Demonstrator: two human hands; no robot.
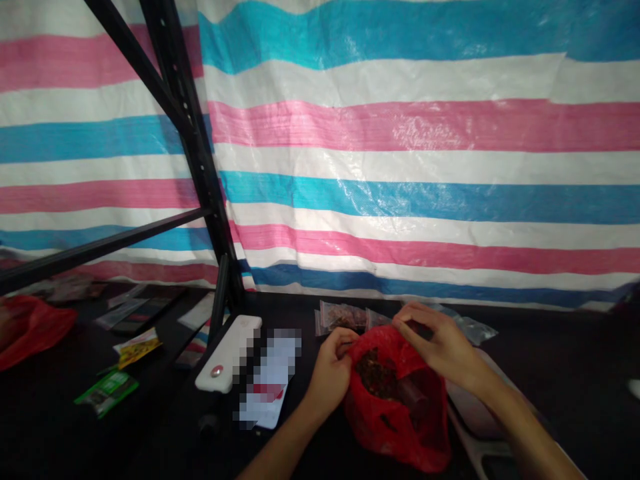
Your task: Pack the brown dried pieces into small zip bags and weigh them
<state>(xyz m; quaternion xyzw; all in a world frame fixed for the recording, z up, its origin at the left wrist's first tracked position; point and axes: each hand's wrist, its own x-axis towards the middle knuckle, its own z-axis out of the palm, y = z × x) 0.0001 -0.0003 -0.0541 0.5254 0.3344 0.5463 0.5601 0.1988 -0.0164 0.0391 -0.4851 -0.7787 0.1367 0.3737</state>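
A red plastic bag stands with its mouth open on the black table. Inside it lie dark brown-green dried flakes and a dark cylinder-like object of a kind I cannot make out. My left hand has its fingers curled on the bag's left rim. At the far right rim, my right hand pinches the red plastic between thumb and fingers. Just behind the bag are small clear zip bags with brownish contents.
A white power-bank-like block and a phone, partly pixelated, lie left. A pale flat device sits under my right forearm. Left of the black metal frame are a green packet, a yellow packet and another red bag.
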